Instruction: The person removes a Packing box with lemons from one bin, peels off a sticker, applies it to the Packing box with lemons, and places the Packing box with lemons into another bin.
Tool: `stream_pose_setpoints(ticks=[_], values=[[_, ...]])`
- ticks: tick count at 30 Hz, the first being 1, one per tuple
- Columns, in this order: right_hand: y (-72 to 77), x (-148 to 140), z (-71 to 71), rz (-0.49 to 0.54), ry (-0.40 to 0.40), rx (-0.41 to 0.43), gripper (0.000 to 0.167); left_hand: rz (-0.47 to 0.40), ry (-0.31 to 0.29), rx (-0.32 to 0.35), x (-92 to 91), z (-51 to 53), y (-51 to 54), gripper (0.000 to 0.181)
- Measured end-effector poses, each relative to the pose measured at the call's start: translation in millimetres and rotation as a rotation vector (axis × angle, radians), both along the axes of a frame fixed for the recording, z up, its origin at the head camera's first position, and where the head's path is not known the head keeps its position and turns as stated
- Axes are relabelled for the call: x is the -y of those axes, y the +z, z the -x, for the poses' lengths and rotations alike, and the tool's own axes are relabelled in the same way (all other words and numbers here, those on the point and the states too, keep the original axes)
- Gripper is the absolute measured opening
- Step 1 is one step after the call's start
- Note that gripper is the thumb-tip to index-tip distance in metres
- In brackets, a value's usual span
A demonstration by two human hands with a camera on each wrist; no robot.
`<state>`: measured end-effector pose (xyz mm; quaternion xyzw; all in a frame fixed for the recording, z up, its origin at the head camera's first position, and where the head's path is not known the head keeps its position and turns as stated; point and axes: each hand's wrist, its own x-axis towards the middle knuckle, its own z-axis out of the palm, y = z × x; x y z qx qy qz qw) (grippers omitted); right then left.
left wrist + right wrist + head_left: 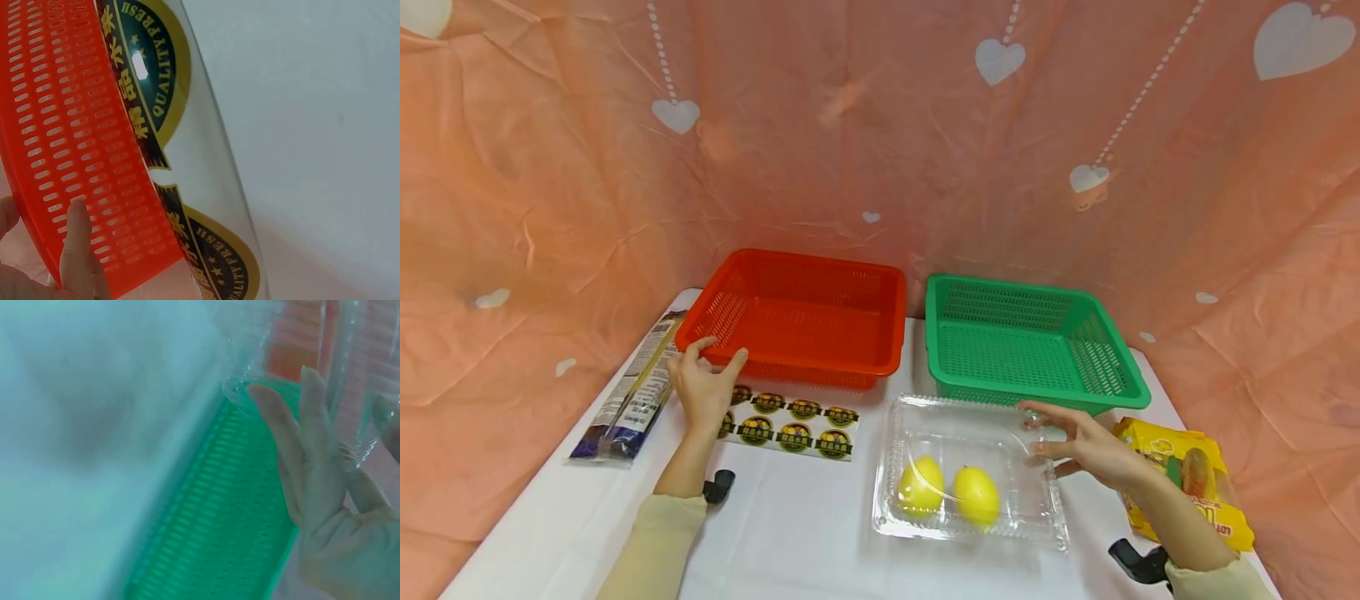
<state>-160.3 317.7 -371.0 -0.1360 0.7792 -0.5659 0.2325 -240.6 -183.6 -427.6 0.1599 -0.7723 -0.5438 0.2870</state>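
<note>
My left hand is at the front left corner of the red basket, thumb and forefinger apart. In the left wrist view its fingers lie over the basket's slotted wall; a firm hold does not show. Two yellow lemons sit in a clear plastic box at the front centre. Beside that box's right edge, my right hand spreads its fingers, with fingertips over the clear plastic. The right wrist view shows long, straight fingers against the box.
Behind the box stands a green basket. A label sheet lies partly under the red basket. Along the left edge is a long purple and silver packet; a yellow snack bag lies at right. Heart-patterned cloth hangs behind.
</note>
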Motion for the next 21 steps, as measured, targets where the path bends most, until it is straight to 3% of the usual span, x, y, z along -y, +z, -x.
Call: stream_pose_setpoints(ticks=[6, 12, 16, 19, 21], values=[[-18.3, -2, 7.1, -0.022, -0.032, 0.005, 0.065, -0.018, -0.012, 0.024, 1.0, -0.6, 0.5, 0.048], [-21.1, 3, 18.7, -0.043, -0.031, 0.024, 0.067, -0.002, 0.027, 0.022, 4.1, -6.0, 0.0, 0.046], [-16.9, 0, 17.5, -0.119, -0.058, 0.019, 0.07, -0.003, -0.065, 0.032, 4.2, -6.5, -1.0, 0.053], [-16.2, -1, 13.7, -0.176, -0.089, 0.023, 0.072, -0.081, -0.137, 0.032, 12.0, -10.3, -0.5, 0.057], [-15.8, -1, 12.0, -0.199, -0.108, 0.014, 0.073, -0.138, -0.142, 0.035, 20.5, -14.3, 0.2, 0.057]])
